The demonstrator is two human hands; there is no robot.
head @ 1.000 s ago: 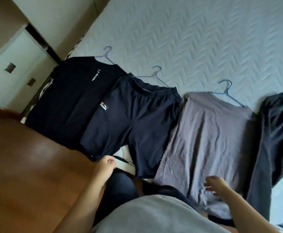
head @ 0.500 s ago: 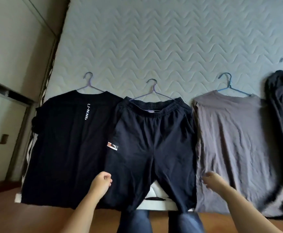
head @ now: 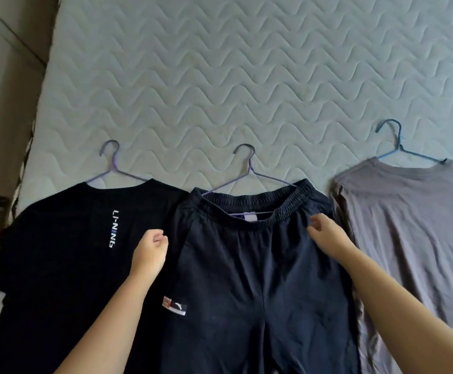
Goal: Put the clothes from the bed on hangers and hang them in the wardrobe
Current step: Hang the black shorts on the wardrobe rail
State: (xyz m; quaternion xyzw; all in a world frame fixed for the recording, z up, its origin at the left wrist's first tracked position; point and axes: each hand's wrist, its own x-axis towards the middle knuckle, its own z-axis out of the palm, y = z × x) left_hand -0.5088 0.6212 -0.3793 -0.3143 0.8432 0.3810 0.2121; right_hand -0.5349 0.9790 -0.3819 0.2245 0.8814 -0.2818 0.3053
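- Flat on the bed (head: 247, 76), in the middle of the row: navy shorts (head: 260, 265), waistband on the far side, legs running back toward the person, so long axis near to far
- Threaded through the waistband: purple hanger (head: 250, 168), bar lying left to right, hook pointing away onto bare mattress
- Touching the shorts just below the right end of the waistband: right hand (head: 327, 236), fingers (head: 315, 225) curled down onto the cloth; cannot tell whether pinching it or only resting
- Just off the shorts' left edge, over the black T-shirt (head: 71, 252): left hand (head: 150, 252), fingers curled into a loose fist, nothing visibly held
- Hook beyond both hands and between them, far-left of the right hand, far-right of the left; right hand nearer the waistband, left further back
- Likely calls for a reach forward past the waistband to the hanger, then a lift with the legs hanging free
- Just beside on the right: grey T-shirt (head: 408, 225) on a blue hanger (head: 398, 147); on the left, the black T-shirt on a second purple hanger (head: 112, 163), touching the shorts' edge
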